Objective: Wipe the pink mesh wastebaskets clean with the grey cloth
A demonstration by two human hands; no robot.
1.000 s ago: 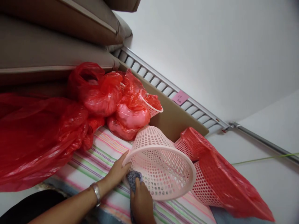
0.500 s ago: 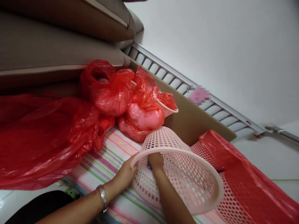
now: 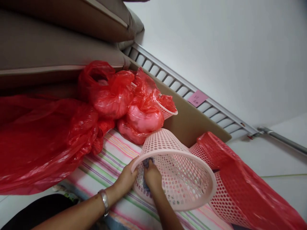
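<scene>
A pale pink perforated plastic basket (image 3: 168, 140) lies tipped on its side on a striped sheet (image 3: 115, 163), its mouth facing me. My left hand (image 3: 127, 175), with a silver bangle on the wrist, grips the basket's rim at its left edge. Inside the basket, my right hand (image 3: 153, 175) is closed on a bluish-grey cloth (image 3: 145, 185) pressed to the left inner wall. Part of that cloth is hidden behind the fingers.
Red plastic bags (image 3: 112, 95) with pink contents sit behind the basket, and another large red bag (image 3: 43, 140) spreads at left. More baskets (image 3: 225, 195) under red plastic lie at right. Behind stand a tan board (image 3: 184, 127) and metal railing (image 3: 168, 75) with a pink note (image 3: 197, 98).
My right hand has drawn back from deep inside the basket toward its mouth, bringing the cloth into clearer view. My left hand still grips the rim. The view has shifted slightly.
</scene>
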